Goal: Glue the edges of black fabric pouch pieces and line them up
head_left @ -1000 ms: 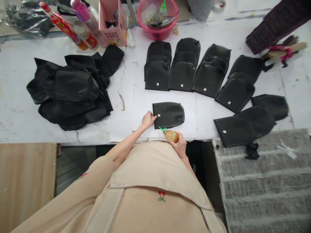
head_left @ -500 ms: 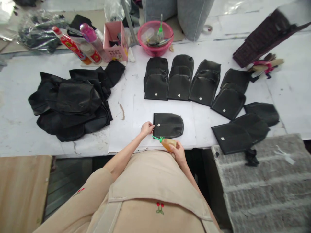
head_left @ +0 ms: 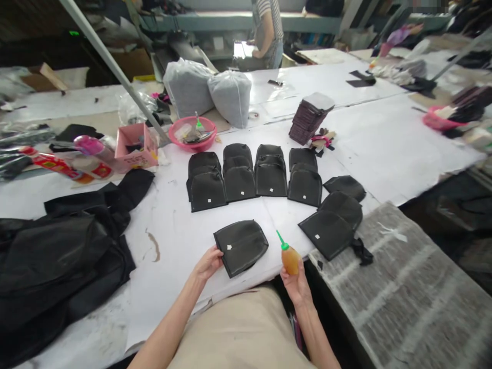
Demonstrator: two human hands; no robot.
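My left hand (head_left: pixel 209 261) pinches the open left edge of a flat black leather-like pouch (head_left: pixel 243 245) with a small white mark near that edge. To its right, my right hand (head_left: pixel 295 282) grips a squeeze bottle (head_left: pixel 291 260) of amber liquid. The bottle stands upright, apart from the pouch, its green nozzle pointing up and to the left. Beyond lie overlapping stacks of similar black pouches, the leftmost stack (head_left: pixel 207 189) among them. Another fanned stack (head_left: pixel 326 230) lies right of the bottle.
A heap of black pieces (head_left: pixel 61 256) covers the left side. Behind are a pink box (head_left: pixel 136 148), a pink basin (head_left: pixel 194 134), wrapped grey bundles (head_left: pixel 230 97) and a dark stack (head_left: pixel 311 118). A grey padded surface (head_left: pixel 384 277) borders the right. A person (head_left: pixel 269 36) stands far back.
The view has tilted up and turned right. My right hand has moved the bottle away from the pouch and turned its nozzle upward. My left hand still holds the pouch, now angled.
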